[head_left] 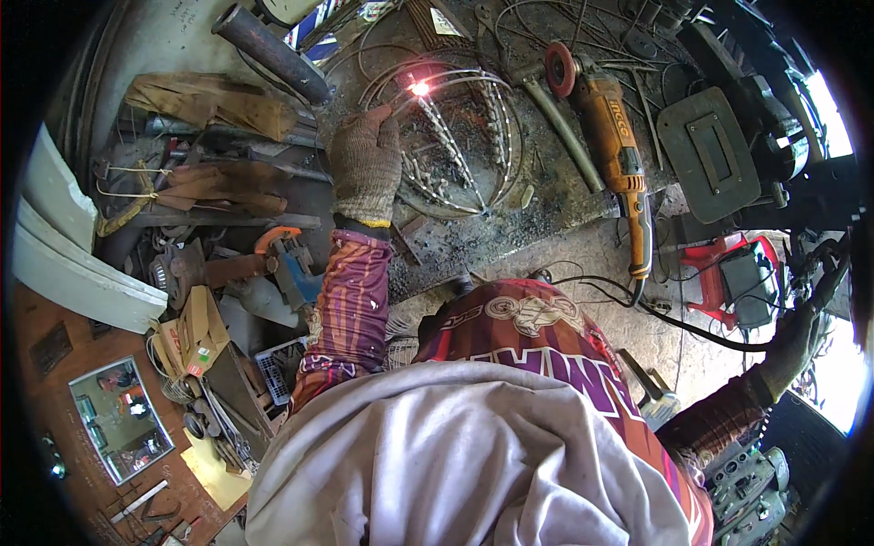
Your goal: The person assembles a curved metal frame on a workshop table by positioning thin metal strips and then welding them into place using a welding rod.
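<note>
A round frame of bent metal wire or rod (444, 146) lies on the dark, grit-strewn worktop, with straight ribs running across its hoops. On its upper left part a bright pinkish-red spot (420, 88) glows. My left hand (367, 166), in a brown knitted glove, is closed at the frame's left rim, just below the glow; its fingers are curled round the rim. Far out to the right, my gloved right hand (794, 350) is stretched away from the frame. A thick black cable (701, 337) runs up to it. Its fingers are dark there, and anything in them cannot be made out.
An orange angle grinder (614, 136) lies right of the frame, beside a metal pipe (564, 136). Further right are a dark welding mask (708, 155) and a red plastic stool (719, 282). A blue bench tool (296, 273), wood pieces (214, 105) and a cardboard box (193, 332) crowd the left.
</note>
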The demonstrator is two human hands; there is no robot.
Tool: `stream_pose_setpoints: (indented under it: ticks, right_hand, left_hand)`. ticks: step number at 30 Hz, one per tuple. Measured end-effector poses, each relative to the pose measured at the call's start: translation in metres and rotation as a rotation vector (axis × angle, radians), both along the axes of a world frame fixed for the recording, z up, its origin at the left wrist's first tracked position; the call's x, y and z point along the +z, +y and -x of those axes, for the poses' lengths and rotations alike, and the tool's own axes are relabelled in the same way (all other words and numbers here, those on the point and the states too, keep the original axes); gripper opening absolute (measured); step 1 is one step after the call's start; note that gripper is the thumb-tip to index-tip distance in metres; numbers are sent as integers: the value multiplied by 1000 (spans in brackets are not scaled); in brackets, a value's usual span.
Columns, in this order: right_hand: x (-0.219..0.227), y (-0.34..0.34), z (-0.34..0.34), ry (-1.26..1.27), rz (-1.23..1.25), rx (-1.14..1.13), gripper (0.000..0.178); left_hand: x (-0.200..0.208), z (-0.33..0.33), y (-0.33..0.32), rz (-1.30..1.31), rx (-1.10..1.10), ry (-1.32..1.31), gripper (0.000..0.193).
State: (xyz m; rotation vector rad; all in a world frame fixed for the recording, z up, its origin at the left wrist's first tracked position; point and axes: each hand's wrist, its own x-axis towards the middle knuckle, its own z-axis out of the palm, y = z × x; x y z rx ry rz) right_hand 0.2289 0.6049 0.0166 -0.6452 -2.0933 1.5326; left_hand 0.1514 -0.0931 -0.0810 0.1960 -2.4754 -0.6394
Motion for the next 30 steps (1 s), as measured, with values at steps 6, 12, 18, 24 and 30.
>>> stream_pose_setpoints:
  ticks: [6, 12, 18, 24, 30]
  right_hand:
    - [-27, 26, -9, 30, -246, -18, 39]
    - [-28, 10, -12, 45, -965, 113, 42]
    - [-29, 10, -3, 41, 34, -109, 48]
    - [-32, -2, -6, 43, -184, -73, 46]
    - [-25, -11, -2, -12, -46, -103, 43]
  left_hand:
    - [3, 0, 5, -32, 13, -6, 23]
    - [2, -3, 5, 26, 31, 2, 23]
    - [3, -2, 4, -4, -2, 34, 23]
    - [5, -3, 5, -37, 28, -54, 25]
    - [3, -3, 3, 10, 27, 5, 24]
